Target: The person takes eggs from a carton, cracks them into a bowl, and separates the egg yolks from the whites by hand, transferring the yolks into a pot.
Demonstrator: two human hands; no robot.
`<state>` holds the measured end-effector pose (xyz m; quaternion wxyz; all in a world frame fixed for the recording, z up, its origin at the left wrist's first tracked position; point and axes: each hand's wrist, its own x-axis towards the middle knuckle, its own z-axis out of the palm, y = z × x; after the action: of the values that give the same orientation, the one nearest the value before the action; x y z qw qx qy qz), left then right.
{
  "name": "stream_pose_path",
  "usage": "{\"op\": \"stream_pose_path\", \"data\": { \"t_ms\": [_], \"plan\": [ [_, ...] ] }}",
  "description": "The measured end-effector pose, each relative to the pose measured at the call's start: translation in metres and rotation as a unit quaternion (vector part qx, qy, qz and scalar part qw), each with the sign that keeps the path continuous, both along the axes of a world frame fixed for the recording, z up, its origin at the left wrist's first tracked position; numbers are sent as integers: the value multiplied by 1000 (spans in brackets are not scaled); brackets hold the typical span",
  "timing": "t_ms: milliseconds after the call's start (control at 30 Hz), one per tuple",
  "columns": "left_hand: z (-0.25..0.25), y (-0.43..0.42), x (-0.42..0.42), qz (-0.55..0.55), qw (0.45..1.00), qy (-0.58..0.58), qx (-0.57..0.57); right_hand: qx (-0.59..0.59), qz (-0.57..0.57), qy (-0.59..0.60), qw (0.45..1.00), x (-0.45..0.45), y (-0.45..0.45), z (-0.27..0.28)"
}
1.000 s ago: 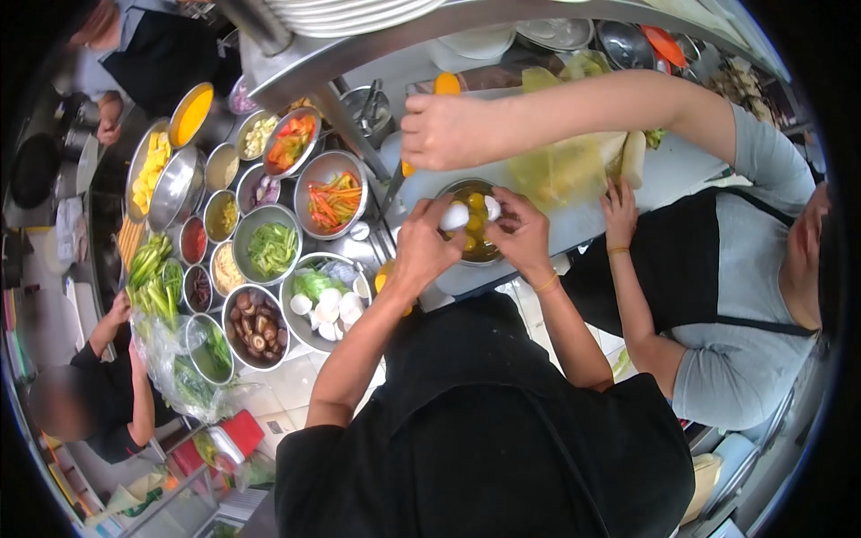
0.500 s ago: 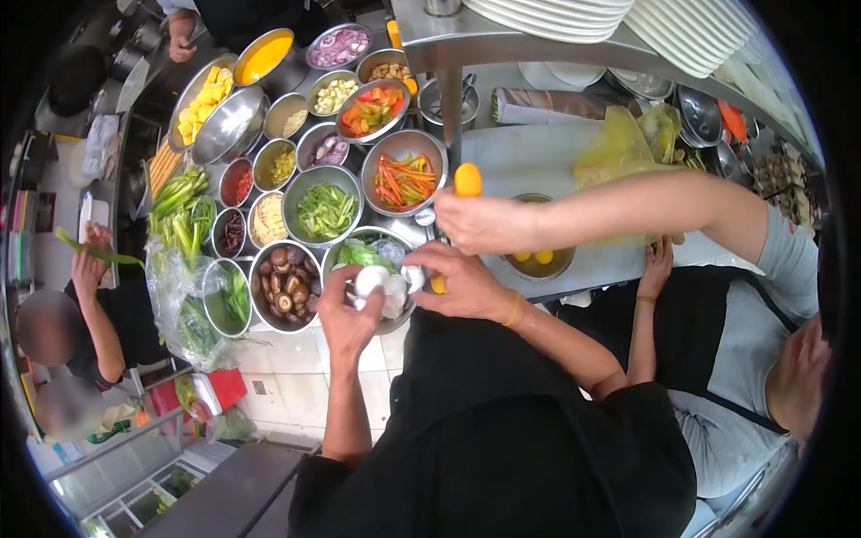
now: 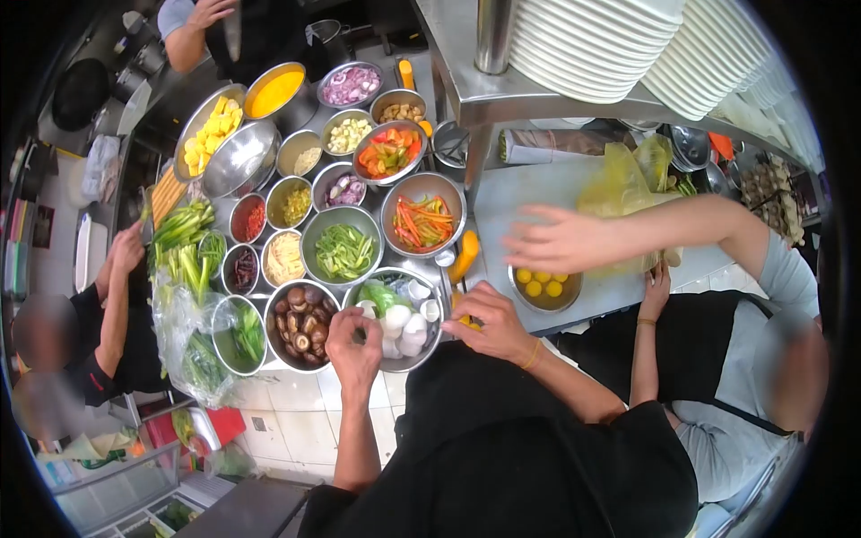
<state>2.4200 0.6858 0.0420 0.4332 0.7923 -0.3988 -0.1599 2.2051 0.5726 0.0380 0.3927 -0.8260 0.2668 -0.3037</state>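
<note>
My left hand (image 3: pixel 353 350) is over the near left rim of a metal bowl (image 3: pixel 405 364), fingers curled with a gap between thumb and forefinger. Nothing shows in its grasp. White eggshells (image 3: pixel 405 330) and some green leaves (image 3: pixel 380 296) lie in this bowl. At the bowl's right edge is my right hand (image 3: pixel 491 326), its thumb and forefinger apart and empty. To the right, a metal bowl (image 3: pixel 558 305) holds several yolks (image 3: pixel 534 289). A co-worker's blurred hand (image 3: pixel 547 238) hovers just above it.
Bowls of mushrooms (image 3: pixel 301 325), sliced green vegetable (image 3: pixel 343 251) and pepper strips (image 3: pixel 423 222) stand left and ahead. Stacked plates (image 3: pixel 596 45) sit on a metal shelf (image 3: pixel 538 100). A yellow bag (image 3: pixel 619 188) lies on the cutting board (image 3: pixel 511 193). Other people stand left, right and at the far side.
Both my hands moved left from the yolk bowl to the eggshell bowl, then let go of the shells and drew apart. The co-worker's hand left the orange handle and moved right.
</note>
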Motion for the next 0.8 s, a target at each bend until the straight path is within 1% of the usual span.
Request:
{"op": "stream_pose_path", "data": {
  "t_ms": [33,100,133,200,267,333,367,400,433,467,567,667,800],
  "plan": [
    [-3,-2,2,-1,1000,10,-19,3,-41,-16,999,-5,2,-5],
    [-3,-6,9,-18,999,24,-41,-63,-172,-11,983,-19,0,-5],
    [-4,-8,12,-27,998,31,-51,-95,-239,8,966,-27,-1,-6],
    [-5,-11,18,-27,991,114,-60,-141,-373,69,914,-49,-6,-9],
    [-12,-11,26,-33,975,210,-64,-128,-481,156,853,-79,-13,-21],
    [2,-15,21,-33,960,270,-69,-74,-538,168,823,-106,-20,-40],
    [6,-15,21,-44,961,268,-51,-104,-551,207,802,-118,-25,-53],
    [10,-16,19,-39,965,258,-29,20,-552,170,816,-127,-28,-58],
    [11,-16,17,-47,961,272,-32,140,-542,124,820,-135,-36,-61],
    [12,-15,16,-50,957,284,-36,258,-519,74,812,-141,-40,-65],
    [14,-14,1,-44,948,310,-47,261,-438,132,850,-159,-48,-88],
    [12,-14,-18,-33,939,338,-46,205,-403,86,888,-164,-48,-98],
    [1,-19,-45,-29,929,368,-18,122,-401,124,900,-161,-48,-84]
  ]
}}
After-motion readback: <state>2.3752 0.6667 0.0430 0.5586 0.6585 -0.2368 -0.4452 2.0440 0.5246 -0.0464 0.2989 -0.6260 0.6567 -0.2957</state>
